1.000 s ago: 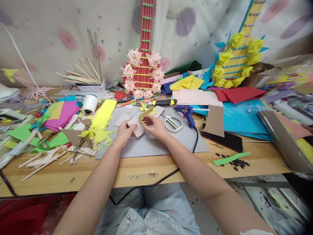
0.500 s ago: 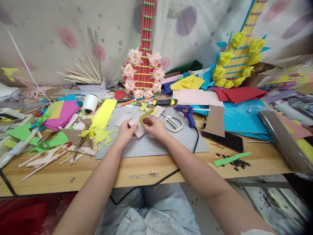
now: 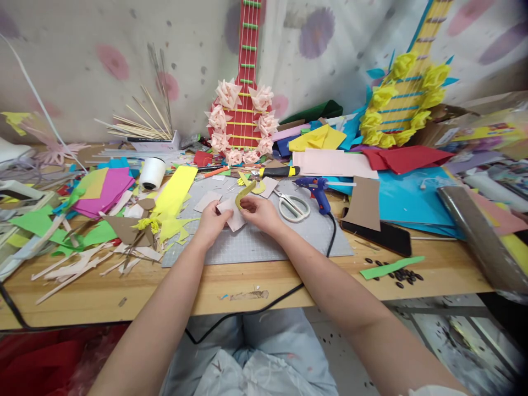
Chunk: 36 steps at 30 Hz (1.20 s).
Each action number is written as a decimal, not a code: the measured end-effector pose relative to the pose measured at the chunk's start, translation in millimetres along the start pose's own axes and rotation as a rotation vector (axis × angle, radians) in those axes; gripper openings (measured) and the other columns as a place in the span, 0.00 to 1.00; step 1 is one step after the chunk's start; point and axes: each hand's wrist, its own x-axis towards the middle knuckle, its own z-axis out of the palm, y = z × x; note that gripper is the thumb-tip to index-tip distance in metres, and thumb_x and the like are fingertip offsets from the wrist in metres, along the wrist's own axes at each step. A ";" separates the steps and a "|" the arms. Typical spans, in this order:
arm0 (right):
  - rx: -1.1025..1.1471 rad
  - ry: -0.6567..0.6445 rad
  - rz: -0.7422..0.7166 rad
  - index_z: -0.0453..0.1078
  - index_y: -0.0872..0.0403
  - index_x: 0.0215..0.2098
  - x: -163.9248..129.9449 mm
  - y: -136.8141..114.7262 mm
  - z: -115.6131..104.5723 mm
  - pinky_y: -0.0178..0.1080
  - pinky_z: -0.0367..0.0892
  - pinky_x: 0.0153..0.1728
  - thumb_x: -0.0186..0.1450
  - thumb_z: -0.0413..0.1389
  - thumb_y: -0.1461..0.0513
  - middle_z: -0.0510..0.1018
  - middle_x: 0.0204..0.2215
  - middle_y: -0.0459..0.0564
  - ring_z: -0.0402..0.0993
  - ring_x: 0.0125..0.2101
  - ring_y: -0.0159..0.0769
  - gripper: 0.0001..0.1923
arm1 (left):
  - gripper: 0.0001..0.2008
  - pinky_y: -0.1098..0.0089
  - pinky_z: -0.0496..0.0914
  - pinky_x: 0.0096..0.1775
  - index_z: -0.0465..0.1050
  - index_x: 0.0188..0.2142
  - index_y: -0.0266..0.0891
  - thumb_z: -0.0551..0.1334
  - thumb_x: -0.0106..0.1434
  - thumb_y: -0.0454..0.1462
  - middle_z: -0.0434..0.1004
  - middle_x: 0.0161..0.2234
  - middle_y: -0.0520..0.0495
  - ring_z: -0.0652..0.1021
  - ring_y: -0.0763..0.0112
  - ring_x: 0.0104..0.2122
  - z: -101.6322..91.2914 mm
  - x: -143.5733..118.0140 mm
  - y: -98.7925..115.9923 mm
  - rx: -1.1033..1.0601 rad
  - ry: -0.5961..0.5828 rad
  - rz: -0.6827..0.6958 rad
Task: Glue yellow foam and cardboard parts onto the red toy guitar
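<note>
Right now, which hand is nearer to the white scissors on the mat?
The right hand. It is just left of the scissors, pinching a yellow strip. The left hand is farther left, holding a pale pink piece.

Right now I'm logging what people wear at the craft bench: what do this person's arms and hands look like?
Both forearms are bare to the frame's edge, with no sleeves, gloves, watch or rings visible. The left hand and right hand are bare. A white edge shows at the right arm's lower end.

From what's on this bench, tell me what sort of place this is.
Probably a home craft workspace: both hands, left hand and right hand, hold a pink paper piece, beside a glue gun, scissors and a paper-flower guitar.
</note>
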 end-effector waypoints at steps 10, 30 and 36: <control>0.072 -0.016 0.021 0.72 0.57 0.39 0.3 -2.1 -1.0 0.37 0.71 0.39 0.55 0.55 0.68 0.79 0.36 0.51 0.77 0.35 0.33 0.13 | 0.13 0.71 0.65 0.25 0.62 0.25 0.38 0.65 0.41 0.37 0.68 0.20 0.54 0.70 0.73 0.21 0.0 -1.4 1.4 -0.018 0.014 -0.004; 0.083 -0.017 0.046 0.71 0.58 0.42 -2.8 -8.8 -5.2 0.38 0.71 0.42 0.53 0.55 0.70 0.79 0.38 0.52 0.77 0.37 0.35 0.18 | 0.12 0.72 0.65 0.25 0.62 0.25 0.39 0.64 0.42 0.37 0.68 0.20 0.55 0.70 0.73 0.21 -1.1 0.8 -1.4 -0.002 0.010 0.001; 0.227 -0.067 0.106 0.70 0.55 0.45 -4.7 -15.3 -15.5 0.41 0.70 0.44 0.55 0.57 0.65 0.79 0.39 0.51 0.76 0.40 0.36 0.18 | 0.13 0.71 0.67 0.28 0.65 0.27 0.37 0.65 0.42 0.38 0.70 0.24 0.53 0.72 0.72 0.24 -0.7 0.7 0.2 -0.045 0.012 -0.005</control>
